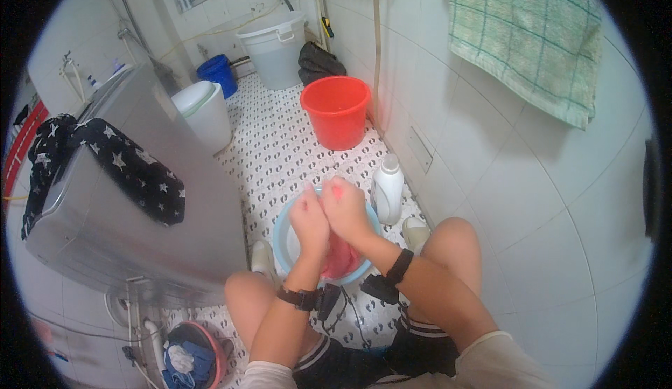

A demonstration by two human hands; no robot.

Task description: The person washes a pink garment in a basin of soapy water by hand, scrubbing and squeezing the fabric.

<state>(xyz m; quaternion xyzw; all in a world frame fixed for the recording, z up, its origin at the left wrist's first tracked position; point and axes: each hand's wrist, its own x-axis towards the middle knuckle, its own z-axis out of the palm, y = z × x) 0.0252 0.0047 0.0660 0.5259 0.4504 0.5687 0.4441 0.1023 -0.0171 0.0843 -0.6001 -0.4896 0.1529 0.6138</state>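
Below me on the floor stands a light blue basin (282,240) with a wet-looking red cloth (341,258) in it. Over the basin's far part, my left hand (310,221) and my right hand (346,207) are held side by side as fists. Bits of red show at the fingers of both, so each appears closed on part of the cloth. My wrists and palms hide much of the cloth between the hands and the basin. A white bottle (388,190) with a cap stands upright just right of the basin.
A red bucket (337,117) stands beyond the basin, near the right wall. At left is a grey washing machine (154,179) with a black star-patterned cloth (126,165) draped over it. A green checked towel (525,46) hangs at right; a laundry tub (218,350) sits lower left.
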